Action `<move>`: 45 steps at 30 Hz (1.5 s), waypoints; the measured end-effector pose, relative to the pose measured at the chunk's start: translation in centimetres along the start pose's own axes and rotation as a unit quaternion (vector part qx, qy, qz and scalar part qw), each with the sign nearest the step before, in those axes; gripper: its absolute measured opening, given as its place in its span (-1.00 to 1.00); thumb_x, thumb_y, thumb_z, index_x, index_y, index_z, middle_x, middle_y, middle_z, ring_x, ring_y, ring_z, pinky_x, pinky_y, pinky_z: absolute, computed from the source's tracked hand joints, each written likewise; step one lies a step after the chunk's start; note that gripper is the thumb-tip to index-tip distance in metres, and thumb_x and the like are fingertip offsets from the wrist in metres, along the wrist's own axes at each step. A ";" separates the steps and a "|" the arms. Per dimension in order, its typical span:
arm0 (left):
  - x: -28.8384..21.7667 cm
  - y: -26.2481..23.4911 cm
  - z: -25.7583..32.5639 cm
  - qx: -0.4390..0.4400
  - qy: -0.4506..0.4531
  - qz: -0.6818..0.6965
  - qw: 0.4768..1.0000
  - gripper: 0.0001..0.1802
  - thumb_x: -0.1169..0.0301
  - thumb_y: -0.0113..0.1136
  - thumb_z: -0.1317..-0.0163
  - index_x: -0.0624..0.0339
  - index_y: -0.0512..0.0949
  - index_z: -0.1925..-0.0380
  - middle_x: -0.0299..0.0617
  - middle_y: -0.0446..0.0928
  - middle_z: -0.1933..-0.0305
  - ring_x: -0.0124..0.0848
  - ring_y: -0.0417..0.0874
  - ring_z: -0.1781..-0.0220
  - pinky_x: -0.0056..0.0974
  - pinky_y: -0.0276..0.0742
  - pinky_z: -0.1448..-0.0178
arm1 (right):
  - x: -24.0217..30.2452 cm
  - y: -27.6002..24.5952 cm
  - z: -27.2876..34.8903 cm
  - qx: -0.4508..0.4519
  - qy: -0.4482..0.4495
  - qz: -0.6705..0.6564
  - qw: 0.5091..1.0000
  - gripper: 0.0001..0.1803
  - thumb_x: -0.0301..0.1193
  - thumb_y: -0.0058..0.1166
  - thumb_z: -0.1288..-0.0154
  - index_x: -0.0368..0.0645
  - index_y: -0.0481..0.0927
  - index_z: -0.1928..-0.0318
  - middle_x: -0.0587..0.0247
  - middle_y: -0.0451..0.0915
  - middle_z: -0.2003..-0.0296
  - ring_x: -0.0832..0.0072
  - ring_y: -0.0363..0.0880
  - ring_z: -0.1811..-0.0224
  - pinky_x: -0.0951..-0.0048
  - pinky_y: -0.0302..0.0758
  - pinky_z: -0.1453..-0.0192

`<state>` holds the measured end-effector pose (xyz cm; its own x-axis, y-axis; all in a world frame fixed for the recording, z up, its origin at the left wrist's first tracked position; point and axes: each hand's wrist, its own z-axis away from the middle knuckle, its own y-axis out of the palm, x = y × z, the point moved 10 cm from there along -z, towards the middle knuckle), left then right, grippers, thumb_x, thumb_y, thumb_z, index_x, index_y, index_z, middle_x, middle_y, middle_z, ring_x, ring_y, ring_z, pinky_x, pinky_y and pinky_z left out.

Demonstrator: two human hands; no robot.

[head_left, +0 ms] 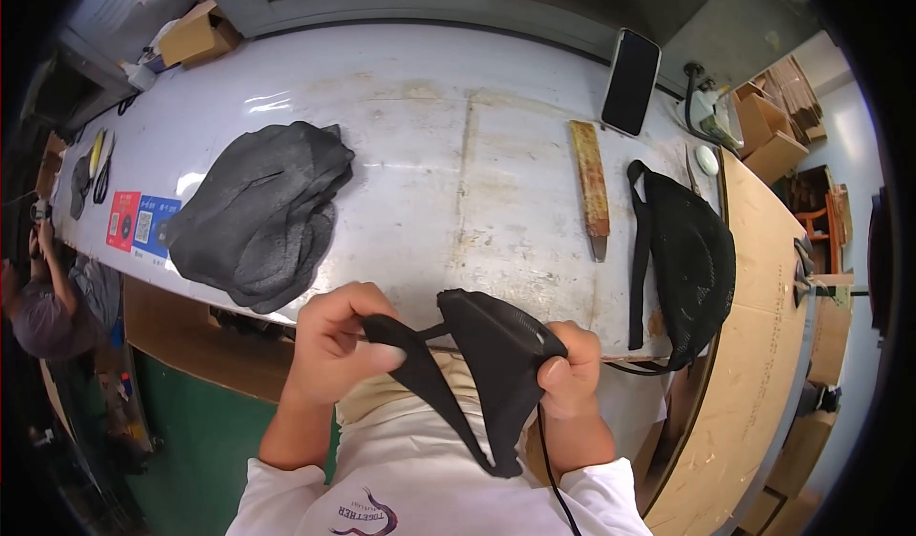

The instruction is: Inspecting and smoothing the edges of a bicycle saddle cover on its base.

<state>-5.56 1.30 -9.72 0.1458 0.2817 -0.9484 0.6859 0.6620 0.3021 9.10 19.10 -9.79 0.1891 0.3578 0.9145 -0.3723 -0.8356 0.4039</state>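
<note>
A black fabric piece (496, 364) with a mesh-like part and a long band is stretched between my hands, in front of my body at the table's near edge. My left hand (343, 345) pinches the band's upper left end between thumb and fingers. The piece's upper right corner is gripped by my right hand (572, 369), thumb on top. Beyond my left hand lies a crumpled heap of dark grey fabric (262, 211). To the right, a similar black mesh piece (689, 259) with a band lies flat near the table's right edge.
On the white table (410, 154) rest a wooden-handled blade (589, 178), a phone (631, 83) and red and blue cards (143, 223). A cardboard sheet (759, 316) borders the right side. Another person (57, 297) sits at far left. A black cord (549, 460) hangs by my right arm.
</note>
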 end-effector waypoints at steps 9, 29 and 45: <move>-5.4 -0.6 0.8 -0.124 0.046 -0.365 0.922 -0.90 0.50 0.33 -0.17 0.33 0.66 0.45 -0.14 0.56 0.61 -0.45 0.50 0.62 -0.41 0.32 0.50 | 5.8 2.4 1.3 -0.050 -0.258 0.338 0.904 -0.52 -0.43 0.22 -0.26 -0.38 0.41 -0.13 0.00 0.57 0.06 0.24 0.52 0.03 0.31 0.46 -0.09; -3.2 6.0 -1.6 0.075 -0.024 -0.192 0.978 -0.87 0.55 0.41 -0.10 0.23 0.59 0.51 -0.31 0.48 0.50 -0.55 0.43 0.45 -0.41 0.29 0.39 | 2.9 7.2 1.0 0.075 -0.123 0.382 0.913 -0.28 -0.64 0.15 -0.27 -0.38 0.11 -0.38 0.39 0.31 0.56 0.66 0.24 0.53 0.62 0.23 0.37; 1.4 4.0 0.1 -0.024 -0.196 0.081 0.977 -0.75 0.38 0.03 -0.44 0.21 0.52 0.44 -0.35 0.45 0.47 -0.54 0.43 0.41 -0.39 0.33 0.32 | 3.4 7.7 0.6 0.089 -0.171 0.355 0.915 -0.50 -0.64 0.21 -0.24 -0.37 0.41 -0.19 0.11 0.58 0.41 0.41 0.51 0.50 0.47 0.48 0.41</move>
<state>-2.52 4.24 -9.90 0.5184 0.1031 -0.8489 0.5987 0.6651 0.4464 7.41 13.61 -3.54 0.2408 -0.4275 0.8714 -0.3632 -0.8722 -0.3275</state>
